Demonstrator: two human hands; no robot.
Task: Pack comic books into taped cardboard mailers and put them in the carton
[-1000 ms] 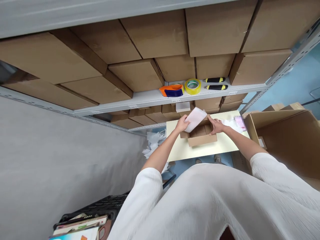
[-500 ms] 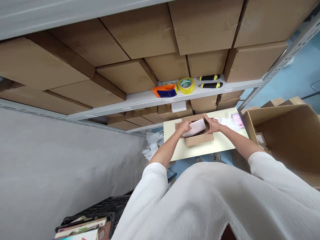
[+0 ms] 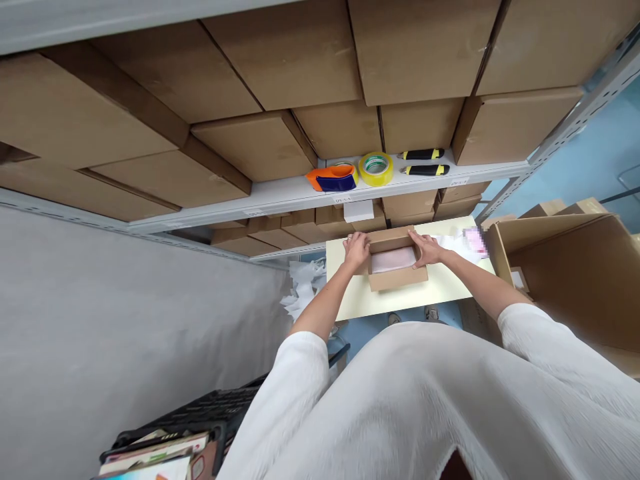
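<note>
An open cardboard box (image 3: 399, 279) stands on the pale yellow tabletop (image 3: 360, 300). A pinkish-white wrapped item (image 3: 393, 259) lies flat inside it. My left hand (image 3: 356, 251) is at the box's left end, its fingers wrapped round the flap or wall there. At the right end, my right hand (image 3: 425, 249) has thumb and fingers spread along the wall and touches it, with the thumb near the front corner.
The shelf (image 3: 280, 193) beyond holds large cartons, an orange and blue tape dispenser (image 3: 334, 178), yellow tape (image 3: 376, 169) and two cutters (image 3: 425, 170). A big open carton (image 3: 570, 280) stands right; a black crate (image 3: 220, 413) is lower left.
The wrapped item has gone from tilted in my left hand to flat inside the box. My left hand has let go of it and moved left to the box's end. My right hand stays.
</note>
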